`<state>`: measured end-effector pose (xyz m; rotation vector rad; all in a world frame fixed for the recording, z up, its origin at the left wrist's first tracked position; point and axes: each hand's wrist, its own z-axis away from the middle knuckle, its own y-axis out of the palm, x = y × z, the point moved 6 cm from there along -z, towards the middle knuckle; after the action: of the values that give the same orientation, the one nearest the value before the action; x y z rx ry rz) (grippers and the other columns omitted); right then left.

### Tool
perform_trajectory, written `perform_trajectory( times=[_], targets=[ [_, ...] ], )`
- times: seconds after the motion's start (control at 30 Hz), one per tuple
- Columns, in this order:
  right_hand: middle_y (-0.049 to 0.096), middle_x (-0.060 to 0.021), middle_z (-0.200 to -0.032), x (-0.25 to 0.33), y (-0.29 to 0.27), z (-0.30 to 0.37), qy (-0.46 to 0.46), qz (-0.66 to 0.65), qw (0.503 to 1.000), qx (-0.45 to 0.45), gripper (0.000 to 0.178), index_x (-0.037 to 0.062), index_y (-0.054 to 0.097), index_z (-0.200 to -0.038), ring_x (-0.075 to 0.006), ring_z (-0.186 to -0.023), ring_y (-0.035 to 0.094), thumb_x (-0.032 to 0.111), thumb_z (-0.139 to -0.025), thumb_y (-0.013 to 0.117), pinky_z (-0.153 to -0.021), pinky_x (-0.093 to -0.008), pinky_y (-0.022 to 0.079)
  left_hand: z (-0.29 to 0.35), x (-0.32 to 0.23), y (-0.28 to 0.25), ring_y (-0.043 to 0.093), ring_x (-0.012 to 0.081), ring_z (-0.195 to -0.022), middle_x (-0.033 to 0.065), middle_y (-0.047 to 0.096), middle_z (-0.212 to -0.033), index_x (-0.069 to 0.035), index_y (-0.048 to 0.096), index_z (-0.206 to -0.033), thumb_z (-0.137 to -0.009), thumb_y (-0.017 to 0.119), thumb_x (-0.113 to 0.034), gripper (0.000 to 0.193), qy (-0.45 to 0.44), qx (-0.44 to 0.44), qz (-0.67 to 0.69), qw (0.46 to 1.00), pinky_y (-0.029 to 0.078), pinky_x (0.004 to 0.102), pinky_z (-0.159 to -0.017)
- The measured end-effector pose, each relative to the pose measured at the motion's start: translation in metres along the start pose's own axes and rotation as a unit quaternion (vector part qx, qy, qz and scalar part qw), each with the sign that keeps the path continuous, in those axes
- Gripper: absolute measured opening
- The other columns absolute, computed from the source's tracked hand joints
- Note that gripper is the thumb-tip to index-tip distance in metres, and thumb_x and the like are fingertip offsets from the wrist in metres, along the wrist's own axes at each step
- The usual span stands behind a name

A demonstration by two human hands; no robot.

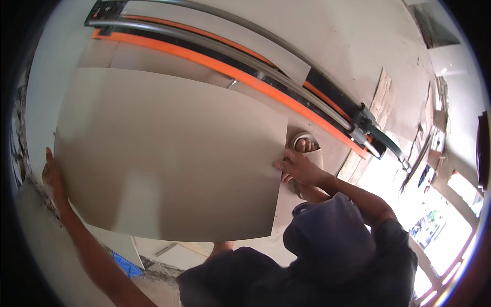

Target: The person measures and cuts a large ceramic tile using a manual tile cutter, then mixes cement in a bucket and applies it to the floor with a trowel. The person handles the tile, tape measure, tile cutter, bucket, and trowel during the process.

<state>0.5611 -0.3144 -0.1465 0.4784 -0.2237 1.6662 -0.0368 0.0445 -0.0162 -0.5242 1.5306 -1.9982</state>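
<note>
A large, plain grey-beige tile fills the middle of the view, and I hold it between both hands. My left hand is at its left edge, one finger pointing up and part of the hand hidden by the edge. At the right edge, my right hand grips it with the thumb on top and fingers curled beneath. Just beyond the tile's far edge lies a long manual tile cutter with metal rails and orange strips. Its dark handle is at the right end.
My sandalled foot is beside my right hand, and my dark-clothed knee rises in front of me. Another flat light piece lies at the cutter. Wooden boards lie at the right. A blue object is near my left forearm.
</note>
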Motion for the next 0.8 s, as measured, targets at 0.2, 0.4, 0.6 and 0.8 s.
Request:
perform_trajectory(
  times=[0.2,0.4,0.6,0.8],
  targets=[
    [0.061,-0.0076,-0.084,0.067,0.026,0.053,-0.114,0.056,0.992,0.01,0.039,-0.0048,0.046,-0.117,-0.0097,-0.071,0.059,0.023,-0.092,0.055,-0.059,-0.0244,0.05,0.07,0.136,-0.126,0.058,0.0257,-0.101,0.0157,0.061,-0.114,0.002,0.058,-0.12,-0.082,0.048,-0.067,0.08,0.014,-0.13,0.169,0.977,0.043,0.0336,-0.09],
    [0.059,-0.0108,-0.08,0.163,0.043,0.15,-0.144,0.171,0.972,-0.071,0.042,-0.0026,0.05,-0.11,-0.0163,-0.072,0.056,0.031,-0.087,0.061,-0.063,-0.0305,0.046,0.212,0.248,-0.242,0.06,0.0262,-0.089,0.0182,0.064,-0.101,0.008,0.061,-0.11,-0.081,0.042,-0.073,0.088,-0.141,-0.1,0.153,0.973,0.046,0.0389,-0.079],
    [0.06,-0.023,-0.091,0.258,0.071,0.299,-0.206,0.238,0.932,-0.18,0.046,0.0007,0.053,-0.107,-0.0367,-0.088,0.061,0.039,-0.083,0.064,-0.074,-0.0413,0.046,0.368,0.328,-0.308,0.055,0.0251,-0.076,0.0163,0.062,-0.088,0.01,0.064,-0.099,-0.084,0.042,-0.069,0.083,-0.265,-0.12,0.236,0.927,0.045,0.0397,-0.07],
    [0.064,-0.02,-0.089,0.291,0.101,0.464,-0.137,0.277,0.92,-0.241,0.046,0.0,0.059,-0.107,-0.034,-0.088,0.063,0.039,-0.083,0.063,-0.077,-0.0387,0.049,0.448,0.37,-0.34,0.049,0.0209,-0.059,0.0117,0.055,-0.062,0.009,0.064,-0.08,-0.09,0.042,-0.06,0.073,-0.255,-0.152,0.393,0.871,0.043,0.0377,-0.057]
  ],
)
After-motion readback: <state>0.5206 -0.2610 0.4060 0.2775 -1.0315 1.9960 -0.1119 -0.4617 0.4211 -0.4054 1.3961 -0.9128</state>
